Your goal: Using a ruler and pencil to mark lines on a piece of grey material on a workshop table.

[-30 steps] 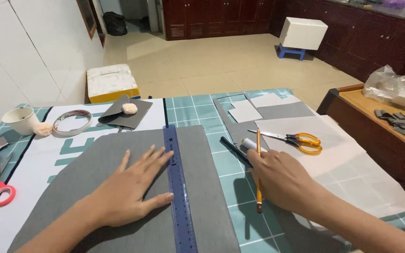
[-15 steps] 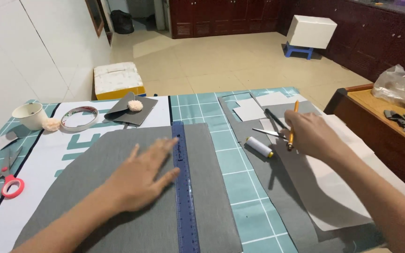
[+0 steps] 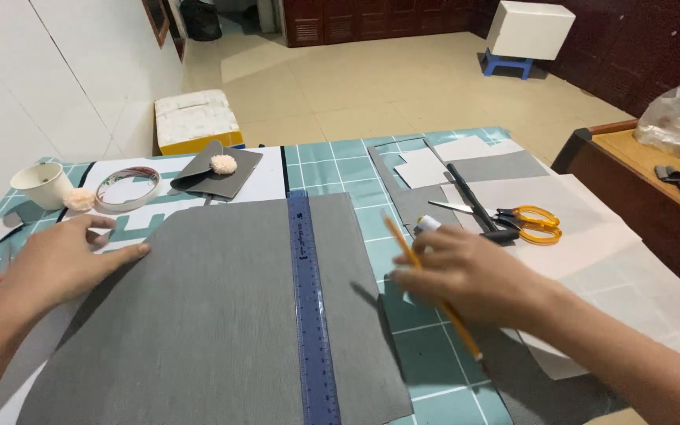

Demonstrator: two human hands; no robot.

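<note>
Head view, large grey fabric sheet (image 3: pixel 222 315) laid flat on the teal cutting mat (image 3: pixel 348 157), blue ruler (image 3: pixel 311 307) set lengthwise on it, left hand (image 3: pixel 60 260) spread open at the sheet's left edge, yellow pencil (image 3: pixel 426 283) gripped in the closed right hand (image 3: pixel 474 275) just beside the sheet, orange-handled scissors (image 3: pixel 533 223) lying further right.

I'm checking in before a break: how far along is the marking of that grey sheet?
Set up: the grey sheet lies flat on the cutting mat with the blue ruler laid along it. In hand: the right hand holds a pencil beside the sheet, while the left hand rests at its left edge. Left: no line shows on the sheet, and the scissors lie unused.
</note>
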